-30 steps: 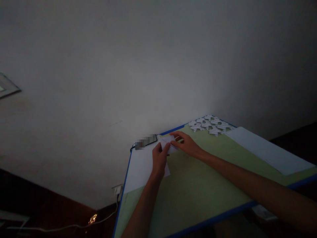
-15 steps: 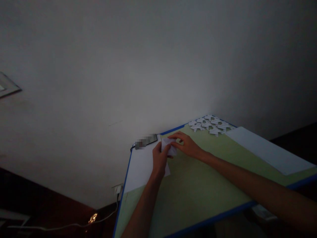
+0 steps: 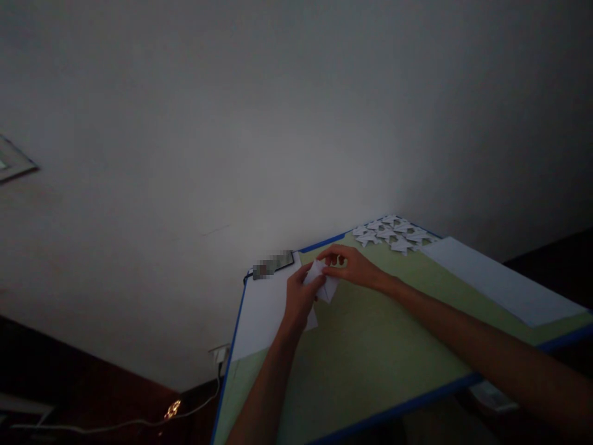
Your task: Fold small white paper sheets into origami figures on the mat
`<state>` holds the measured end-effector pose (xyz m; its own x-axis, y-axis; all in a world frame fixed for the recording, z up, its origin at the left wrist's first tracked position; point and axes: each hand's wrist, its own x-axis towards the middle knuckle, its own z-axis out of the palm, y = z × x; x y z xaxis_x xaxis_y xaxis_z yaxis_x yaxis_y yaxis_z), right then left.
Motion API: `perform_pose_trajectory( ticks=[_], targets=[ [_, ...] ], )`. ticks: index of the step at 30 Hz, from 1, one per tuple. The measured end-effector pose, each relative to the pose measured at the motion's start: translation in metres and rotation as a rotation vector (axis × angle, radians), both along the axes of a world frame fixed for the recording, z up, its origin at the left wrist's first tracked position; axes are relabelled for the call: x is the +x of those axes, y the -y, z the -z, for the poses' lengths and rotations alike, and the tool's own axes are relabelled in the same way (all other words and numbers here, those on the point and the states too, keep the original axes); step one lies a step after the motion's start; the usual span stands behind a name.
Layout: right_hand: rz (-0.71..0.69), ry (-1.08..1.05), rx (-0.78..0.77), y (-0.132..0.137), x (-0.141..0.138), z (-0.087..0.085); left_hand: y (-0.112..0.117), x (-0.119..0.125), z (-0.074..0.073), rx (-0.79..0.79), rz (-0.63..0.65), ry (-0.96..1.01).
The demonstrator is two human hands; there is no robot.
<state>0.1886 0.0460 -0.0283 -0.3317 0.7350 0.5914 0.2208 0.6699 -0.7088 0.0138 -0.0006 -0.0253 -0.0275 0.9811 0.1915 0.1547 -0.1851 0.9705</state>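
Both of my hands pinch one small folded white paper (image 3: 324, 283) just above the far left part of a green table (image 3: 370, 352). My left hand (image 3: 299, 301) grips its left side with thumb and fingers closed. My right hand (image 3: 354, 267) holds the upper right part, fingers curled over it. Under my left hand lies a stack of white sheets (image 3: 262, 312). Several finished folded paper shapes (image 3: 391, 232) lie in a cluster at the table's far corner.
A dark phone (image 3: 274, 263) lies at the far left edge by the wall. Another white sheet (image 3: 500, 281) covers the table's right side. The table has a blue rim. A socket and cable (image 3: 217, 364) hang at the wall below. The room is dim.
The paper piece was flat under my fingers; now it is lifted and partly folded between both hands, shifted slightly toward me. My arms have hardly moved.
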Motion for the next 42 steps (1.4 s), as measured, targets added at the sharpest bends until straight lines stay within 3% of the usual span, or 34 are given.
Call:
perform_pose_trajectory(
  ticks=[8, 20, 25, 35, 42],
  targets=[
    [-0.052, -0.043, -0.107, -0.001, 0.004, -0.002, 0.004, 0.004, -0.007, -0.055, -0.028, 0.132],
    [-0.039, 0.056, 0.133, 0.009, 0.003, -0.004, -0.005, -0.001, 0.005, 0.022, -0.125, 0.065],
    [-0.075, 0.050, 0.053, 0.014, 0.000, -0.004, -0.005, -0.003, 0.007, 0.085, -0.169, 0.017],
    [-0.067, -0.260, -0.281, -0.001, -0.011, 0.008, -0.002, 0.002, 0.005, 0.057, -0.173, 0.112],
    [-0.066, -0.215, -0.228, 0.002, -0.012, 0.004, 0.003, 0.002, 0.001, -0.039, -0.035, 0.248]
  ],
)
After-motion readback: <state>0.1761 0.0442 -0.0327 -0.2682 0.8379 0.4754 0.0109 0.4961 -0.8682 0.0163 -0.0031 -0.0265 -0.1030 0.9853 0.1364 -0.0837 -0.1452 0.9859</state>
